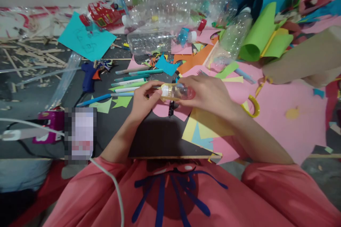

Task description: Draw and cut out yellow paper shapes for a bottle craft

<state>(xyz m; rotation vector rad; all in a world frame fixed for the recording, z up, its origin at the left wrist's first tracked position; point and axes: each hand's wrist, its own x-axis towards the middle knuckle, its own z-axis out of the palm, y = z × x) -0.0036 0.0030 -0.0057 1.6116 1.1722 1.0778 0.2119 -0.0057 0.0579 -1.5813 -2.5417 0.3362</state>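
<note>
Between my two hands lies a small clear plastic bottle [178, 91] with a white cap, held on its side above the table. A yellowish band shows around it near the cap. The fingers of my left hand [146, 98] close on the white cap end. My right hand [206, 91] wraps the reddish base end, its fingertips partly hidden behind the bottle. Just below the bottle, a black pen [171, 109] lies on pink paper. Several markers [130, 84] lie to the left of my left hand. Yellow-handled scissors [252, 107] rest near my right forearm.
A blue glue gun [88, 77] and wooden sticks [34, 55] lie at left. A phone [82, 133] with a white cable sits near the front edge beside a purple power block [49, 127]. Large clear bottles [151, 42] fill the back; pink paper [293, 113] and rolled green sheets [257, 39] spread right.
</note>
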